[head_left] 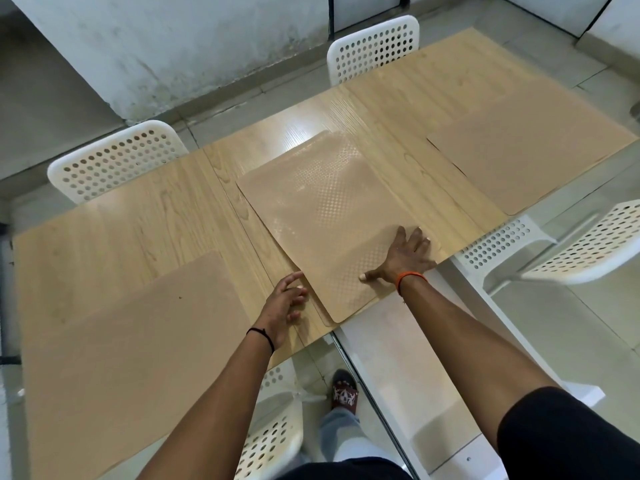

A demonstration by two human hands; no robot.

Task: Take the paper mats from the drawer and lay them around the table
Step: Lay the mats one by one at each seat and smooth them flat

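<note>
From the head view, a light wood surface (145, 216) carries three tan paper mats along its near edge. The middle mat (318, 216), embossed with a fine dotted pattern, lies skewed, one rounded corner reaching past the near edge. The right hand (403, 258) rests flat on that mat close to the near edge, its fingers (417, 237) spread and straight, thumb stretched out to the side; an orange band circles the wrist. The left hand (285, 299) sits just beside the mat's left edge, fingers loosely curled with the tips touching or nearly touching that edge; whether they pinch it I cannot tell. A black band circles that wrist. The left mat (138, 327) covers the near left corner of the surface. The right mat (526, 150) lies at the right end, against the near edge. White perforated chairs (117, 161) stand along the far edge and the near side. A sandalled foot (344, 389) shows on the floor below.
</note>
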